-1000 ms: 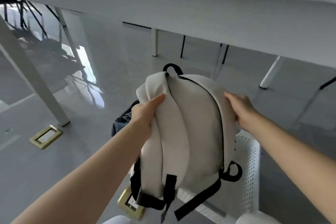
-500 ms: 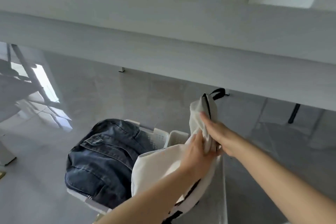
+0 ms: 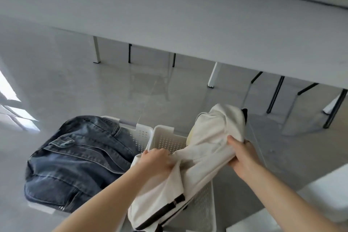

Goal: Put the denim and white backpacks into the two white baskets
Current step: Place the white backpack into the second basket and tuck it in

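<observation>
The denim backpack (image 3: 79, 164) lies in the left white basket (image 3: 140, 133), filling it and hanging over its near edge. The white backpack (image 3: 203, 158), with black straps at its lower end, lies slanted over the right white basket (image 3: 165, 137), its top poking past the far right rim. My left hand (image 3: 156, 162) grips its fabric near the middle. My right hand (image 3: 243, 154) clutches the upper part from the right side. Both baskets stand side by side on the floor.
A long grey table (image 3: 169, 24) spans the top of the view, with white table legs (image 3: 213, 75) and black chair legs (image 3: 275, 96) under it. The floor is glossy grey. A white surface (image 3: 320, 203) sits at the lower right corner.
The white backpack has come down from in front of me onto the right basket and now lies slanted. My hands have moved apart along it; the view has tilted down.
</observation>
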A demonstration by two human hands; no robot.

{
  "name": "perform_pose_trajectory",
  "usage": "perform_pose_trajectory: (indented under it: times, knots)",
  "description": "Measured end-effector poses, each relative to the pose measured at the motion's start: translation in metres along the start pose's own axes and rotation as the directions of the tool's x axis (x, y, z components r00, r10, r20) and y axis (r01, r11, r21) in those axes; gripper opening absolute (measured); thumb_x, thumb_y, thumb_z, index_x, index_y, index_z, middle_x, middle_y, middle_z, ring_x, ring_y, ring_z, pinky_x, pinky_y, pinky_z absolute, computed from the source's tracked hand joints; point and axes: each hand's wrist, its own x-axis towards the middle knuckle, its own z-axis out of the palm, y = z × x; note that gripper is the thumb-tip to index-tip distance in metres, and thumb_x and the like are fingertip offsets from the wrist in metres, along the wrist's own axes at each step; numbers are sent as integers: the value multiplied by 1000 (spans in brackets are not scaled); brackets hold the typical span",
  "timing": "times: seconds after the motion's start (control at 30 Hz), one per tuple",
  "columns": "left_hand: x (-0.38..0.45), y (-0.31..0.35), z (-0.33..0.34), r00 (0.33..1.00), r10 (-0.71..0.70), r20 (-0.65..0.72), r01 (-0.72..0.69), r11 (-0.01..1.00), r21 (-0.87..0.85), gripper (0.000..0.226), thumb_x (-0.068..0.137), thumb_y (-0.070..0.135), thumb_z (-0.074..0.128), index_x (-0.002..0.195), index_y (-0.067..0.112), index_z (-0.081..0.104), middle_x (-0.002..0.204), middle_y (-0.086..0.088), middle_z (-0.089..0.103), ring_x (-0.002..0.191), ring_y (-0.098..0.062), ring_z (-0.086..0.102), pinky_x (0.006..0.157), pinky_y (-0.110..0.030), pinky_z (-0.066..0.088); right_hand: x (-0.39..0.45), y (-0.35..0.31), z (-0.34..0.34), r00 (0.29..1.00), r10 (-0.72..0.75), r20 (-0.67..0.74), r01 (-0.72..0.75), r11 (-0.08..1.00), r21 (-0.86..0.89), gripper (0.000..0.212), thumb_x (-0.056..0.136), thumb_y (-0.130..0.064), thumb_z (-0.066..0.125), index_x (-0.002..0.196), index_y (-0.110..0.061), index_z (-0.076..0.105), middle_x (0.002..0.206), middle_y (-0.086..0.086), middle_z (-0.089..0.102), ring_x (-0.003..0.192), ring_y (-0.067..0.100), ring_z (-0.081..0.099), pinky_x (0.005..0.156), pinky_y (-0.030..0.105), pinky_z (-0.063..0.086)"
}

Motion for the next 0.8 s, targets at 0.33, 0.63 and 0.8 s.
perform_pose_trajectory:
  times: [0.33,0.63,0.8]
  knots:
    - [-19,16,21,755,-294,-586,-345,582,-736,21,90,2,50,98,13,66,88,3,65,89,-19,59,81,-26,46,8,-16,-30,995,62,-80,-71,991,-113,23,95,-21,55,116,-10,54,103,12,65,87,30,63,73,45,53]
    - [-21,12,52,778,-146,-612,-392,648,-653,28,88,-3,48,89,24,56,87,15,54,92,-15,49,81,-25,35,-6,-18,-17,791,-598,130,153,-12,-988,92,84,-13,65,151,-7,3,156,24,16,137,46,27,106,51,33]
    - [-12,8,47,847,-69,-528,-351,673,-652,20,84,5,55,91,19,68,89,7,62,89,-18,59,80,-33,47,-47,15,31,659,52,750,702,-402,-588,97,75,-52,70,150,-30,13,162,1,2,146,36,-15,117,58,4]
